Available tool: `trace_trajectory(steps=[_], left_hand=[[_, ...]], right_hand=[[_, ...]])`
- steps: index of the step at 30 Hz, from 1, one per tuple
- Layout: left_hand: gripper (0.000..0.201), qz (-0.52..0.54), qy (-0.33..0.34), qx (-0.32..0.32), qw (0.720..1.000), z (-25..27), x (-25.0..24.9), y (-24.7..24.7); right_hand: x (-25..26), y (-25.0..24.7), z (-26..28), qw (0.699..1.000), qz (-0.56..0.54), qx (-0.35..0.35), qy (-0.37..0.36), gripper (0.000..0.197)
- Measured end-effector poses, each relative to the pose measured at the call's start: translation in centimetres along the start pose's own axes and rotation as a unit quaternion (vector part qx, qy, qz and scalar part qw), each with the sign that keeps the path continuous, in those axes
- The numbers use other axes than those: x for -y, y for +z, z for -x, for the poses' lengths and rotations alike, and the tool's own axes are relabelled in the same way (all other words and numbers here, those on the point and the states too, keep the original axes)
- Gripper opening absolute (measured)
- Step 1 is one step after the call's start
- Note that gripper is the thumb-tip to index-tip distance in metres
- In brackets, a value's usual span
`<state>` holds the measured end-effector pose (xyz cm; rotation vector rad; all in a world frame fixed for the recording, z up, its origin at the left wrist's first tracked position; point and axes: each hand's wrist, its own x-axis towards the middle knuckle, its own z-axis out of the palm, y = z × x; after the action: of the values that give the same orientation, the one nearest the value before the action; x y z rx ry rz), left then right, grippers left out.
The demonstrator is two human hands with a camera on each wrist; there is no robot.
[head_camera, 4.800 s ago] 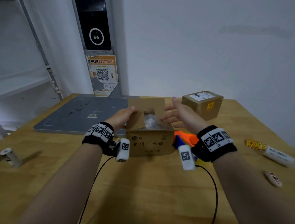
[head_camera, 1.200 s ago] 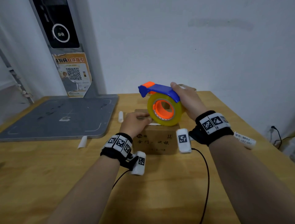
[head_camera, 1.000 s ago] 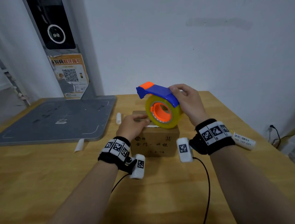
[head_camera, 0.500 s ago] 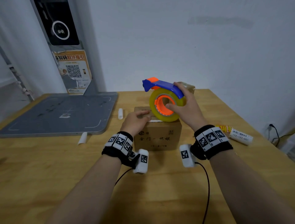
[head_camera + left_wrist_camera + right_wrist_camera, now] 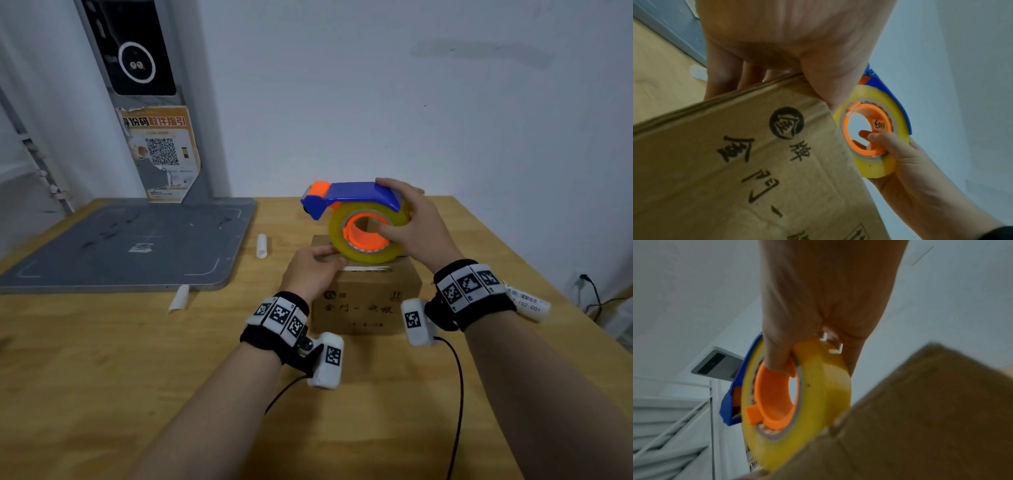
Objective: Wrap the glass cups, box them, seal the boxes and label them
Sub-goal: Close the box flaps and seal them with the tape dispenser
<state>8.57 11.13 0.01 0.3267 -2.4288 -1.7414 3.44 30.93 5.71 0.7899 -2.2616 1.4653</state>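
So I'm watching the right hand [image 5: 416, 228] gripping the tape dispenser [image 5: 363, 219] (blue handle, orange core, yellowish roll), thumb hooked into the core and fingers curled over the top, holding it right at the top of the closed cardboard box [image 5: 368, 301] in the middle of the wooden table [image 5: 102, 359]. The left hand [image 5: 313, 274] is lying on the box's top left edge with fingers laid fairly flat, pressing the flap down beside the roll. I'm also seeing a grey mat [image 5: 130, 240] sitting off to the left, and a white label roll [image 5: 529, 303] peeking out behind the right wrist.
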Motion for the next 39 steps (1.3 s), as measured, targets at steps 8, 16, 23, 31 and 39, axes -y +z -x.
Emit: trace_trajectory(steps=[8,16,23,31,39], left_hand=[[0.033,-0.025,-0.002,-0.033,0.999,0.4,-0.2,0.8],[0.039,0.098,-0.01,-0.088,0.991,0.4,-0.9,-3.0],[0.021,0.204,-0.088,-0.03,0.975,-0.6,-3.5,-6.3],[0.02,0.236,-0.13,0.044,0.962,-0.6,-3.7,-6.3],[0.01,0.226,-0.123,-0.007,0.966,-0.8,-4.0,-5.9]], right_hand=[[-0.5,0.2,0.8,0.997,-0.042,-0.008,0.071,0.065],[-1.1,1.7,1.8,0.987,-0.027,-0.039,0.152,0.029],[-0.5,1.0,1.1,0.99,-0.045,-0.004,0.132,0.04],[-1.0,0.5,0.3,0.99,-0.046,0.003,0.134,0.047],[-1.3,0.7,0.3,0.989,-0.046,0.001,0.142,0.04]])
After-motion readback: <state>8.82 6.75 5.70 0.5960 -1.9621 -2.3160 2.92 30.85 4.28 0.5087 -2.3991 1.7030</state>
